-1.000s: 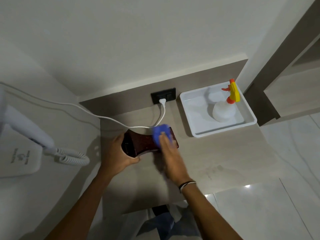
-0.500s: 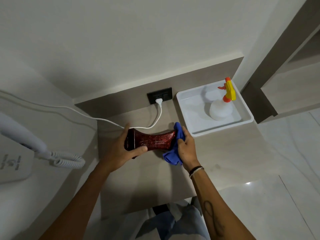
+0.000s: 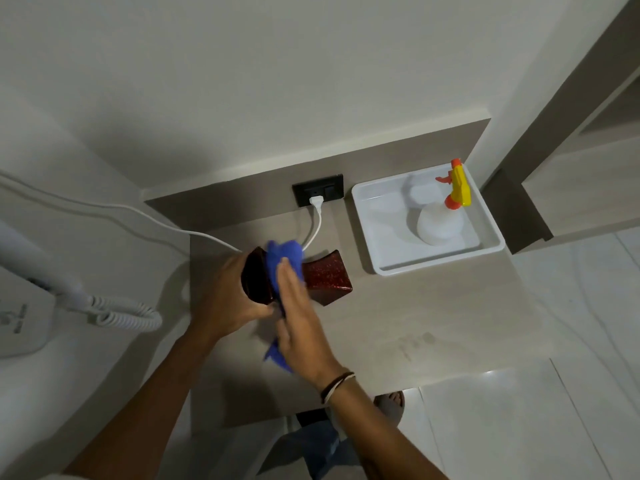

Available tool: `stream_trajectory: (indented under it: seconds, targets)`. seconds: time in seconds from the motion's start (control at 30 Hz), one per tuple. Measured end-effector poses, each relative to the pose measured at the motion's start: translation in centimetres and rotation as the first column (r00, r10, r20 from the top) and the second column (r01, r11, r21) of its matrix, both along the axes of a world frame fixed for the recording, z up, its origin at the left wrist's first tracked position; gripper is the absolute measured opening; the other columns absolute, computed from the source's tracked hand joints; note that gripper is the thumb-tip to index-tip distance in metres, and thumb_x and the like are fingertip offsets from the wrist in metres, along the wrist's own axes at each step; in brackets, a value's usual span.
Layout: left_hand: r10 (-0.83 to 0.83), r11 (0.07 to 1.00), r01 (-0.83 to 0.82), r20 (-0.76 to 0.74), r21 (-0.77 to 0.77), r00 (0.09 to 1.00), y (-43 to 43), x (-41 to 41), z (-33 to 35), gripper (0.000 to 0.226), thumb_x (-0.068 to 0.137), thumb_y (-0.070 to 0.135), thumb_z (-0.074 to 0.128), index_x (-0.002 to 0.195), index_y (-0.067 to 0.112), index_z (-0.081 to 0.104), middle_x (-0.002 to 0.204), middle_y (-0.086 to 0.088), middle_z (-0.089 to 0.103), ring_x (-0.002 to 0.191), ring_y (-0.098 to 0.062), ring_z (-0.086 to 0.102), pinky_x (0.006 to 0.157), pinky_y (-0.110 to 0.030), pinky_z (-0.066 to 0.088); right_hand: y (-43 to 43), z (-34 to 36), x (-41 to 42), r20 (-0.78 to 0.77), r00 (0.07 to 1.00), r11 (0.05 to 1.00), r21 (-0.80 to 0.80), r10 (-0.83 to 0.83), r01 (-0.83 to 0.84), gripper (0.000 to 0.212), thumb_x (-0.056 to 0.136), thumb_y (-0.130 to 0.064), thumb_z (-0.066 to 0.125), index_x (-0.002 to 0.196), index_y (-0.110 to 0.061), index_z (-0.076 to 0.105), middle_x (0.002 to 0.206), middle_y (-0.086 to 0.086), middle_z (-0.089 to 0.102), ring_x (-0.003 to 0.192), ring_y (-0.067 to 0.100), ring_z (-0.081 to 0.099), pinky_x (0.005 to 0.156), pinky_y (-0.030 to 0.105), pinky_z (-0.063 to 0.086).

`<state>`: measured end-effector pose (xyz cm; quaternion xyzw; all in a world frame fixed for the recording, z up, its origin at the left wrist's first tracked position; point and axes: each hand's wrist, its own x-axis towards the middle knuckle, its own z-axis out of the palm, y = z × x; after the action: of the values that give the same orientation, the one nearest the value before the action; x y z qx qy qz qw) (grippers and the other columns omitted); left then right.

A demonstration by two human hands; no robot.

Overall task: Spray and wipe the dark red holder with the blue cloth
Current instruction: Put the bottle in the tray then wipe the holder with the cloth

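Observation:
The dark red holder (image 3: 325, 278) lies on its side over the wooden counter, its open mouth turned left. My left hand (image 3: 225, 299) grips that left end. The blue cloth (image 3: 282, 258) is draped over the holder's top near the mouth, and a tail of it hangs below my palm. My right hand (image 3: 299, 323) presses the cloth flat against the holder with fingers extended. The spray bottle (image 3: 441, 220), white with a yellow and orange trigger head, stands in the white tray at the back right, away from both hands.
The white tray (image 3: 381, 237) sits on the counter (image 3: 433, 323) against the back panel. A black wall socket (image 3: 317, 194) holds a white plug and cord (image 3: 138, 216). A wall-mounted hair dryer (image 3: 41, 282) with coiled cord hangs left. Tiled floor lies right.
My right hand with the cloth has slid from the holder's right end to its left end near the mouth. The left hand still holds the holder, which has tilted slightly.

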<state>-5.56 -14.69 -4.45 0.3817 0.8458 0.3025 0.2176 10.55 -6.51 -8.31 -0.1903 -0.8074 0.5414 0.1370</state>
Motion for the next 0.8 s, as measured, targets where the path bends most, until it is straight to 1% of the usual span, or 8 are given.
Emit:
stream_trajectory:
  seconds: [0.1,0.2,0.27,0.37,0.5,0.63,0.7,0.8]
  targets:
    - [0.023,0.999,-0.023,-0.026,-0.036,0.999,-0.4,0.0,0.5,0.063,0.051,0.039,0.088,0.106,0.045,0.059,0.103,0.030,0.070,0.096,0.008,0.067,0.084,-0.008,0.050,0.2,0.0,0.2,-0.041,0.992,0.985,0.129,0.120,-0.114,0.111,0.084,0.016,0.050,0.170,-0.031,-0.001,0.180,-0.005,-0.002,0.168,0.022,0.007,0.135,0.038,0.014]
    - [0.045,0.995,-0.053,-0.088,-0.088,0.995,-0.9,0.0,0.5,0.086,0.047,0.027,0.097,0.126,0.024,0.063,0.116,0.008,0.066,0.104,-0.012,0.064,0.089,-0.032,0.054,4.3,-2.0,2.5,0.174,0.984,0.999,0.014,-0.040,0.038,0.081,0.102,0.000,0.050,0.169,-0.030,0.017,0.178,-0.011,0.011,0.164,0.030,0.022,0.127,0.039,0.040]
    - [0.034,0.996,-0.043,-0.100,-0.084,0.994,-0.3,0.5,0.7,0.086,0.047,0.026,0.097,0.126,0.019,0.064,0.116,0.002,0.066,0.105,-0.016,0.062,0.087,-0.025,0.048,6.1,-2.6,3.5,0.292,0.948,0.988,0.119,-0.130,0.099,0.083,0.097,0.013,0.047,0.169,-0.012,0.015,0.178,0.000,0.004,0.166,0.033,0.012,0.131,0.046,0.029]
    - [0.027,0.998,-0.035,-0.128,-0.061,0.991,1.3,1.3,1.3,0.078,0.045,0.031,0.091,0.117,0.014,0.066,0.108,0.005,0.065,0.099,-0.017,0.062,0.080,-0.012,0.039,4.0,-0.8,1.8,0.126,0.990,0.993,0.108,-0.064,0.050,0.077,0.098,0.004,0.045,0.169,-0.007,0.015,0.176,0.000,0.004,0.167,0.025,0.011,0.135,0.043,0.019]
    - [0.017,0.998,-0.024,-0.130,-0.057,0.991,1.7,1.0,1.8,0.083,0.049,0.031,0.091,0.127,0.017,0.065,0.116,0.004,0.068,0.108,-0.020,0.063,0.092,-0.037,0.052,1.0,0.7,0.0,-0.066,0.997,1.000,-0.013,0.027,-0.028,0.089,0.093,0.002,0.038,0.171,-0.025,0.005,0.181,-0.003,0.002,0.167,0.012,0.011,0.132,0.018,0.013]
    - [0.059,0.990,-0.078,-0.164,-0.114,0.985,1.6,0.6,2.1,0.083,0.043,0.043,0.087,0.119,0.019,0.065,0.112,0.003,0.065,0.104,-0.023,0.065,0.085,-0.038,0.054,5.1,-3.4,3.3,0.217,0.976,0.989,0.141,0.003,-0.034,0.098,0.089,0.017,0.052,0.170,-0.013,0.005,0.176,-0.004,-0.009,0.167,0.027,0.007,0.137,0.037,0.013]
    - [0.042,0.984,-0.074,-0.195,-0.161,0.980,1.9,0.6,2.2,0.090,0.042,0.053,0.082,0.124,0.023,0.063,0.119,0.004,0.064,0.109,-0.022,0.063,0.086,-0.033,0.050,7.1,-4.0,5.4,0.308,0.950,0.995,0.092,-0.050,0.022,0.082,0.097,0.014,0.049,0.169,-0.007,0.015,0.176,-0.001,0.002,0.166,0.028,0.014,0.136,0.046,0.018]
    - [0.014,0.975,-0.067,-0.242,-0.212,0.970,2.9,1.1,2.7,0.104,0.043,0.062,0.077,0.138,0.029,0.054,0.132,0.005,0.059,0.120,-0.021,0.055,0.094,-0.033,0.048,9.4,-3.0,7.8,0.256,0.954,0.986,0.085,-0.158,0.141,0.074,0.098,0.014,0.048,0.166,-0.009,0.028,0.174,0.003,0.025,0.159,0.023,0.033,0.132,0.047,0.029]
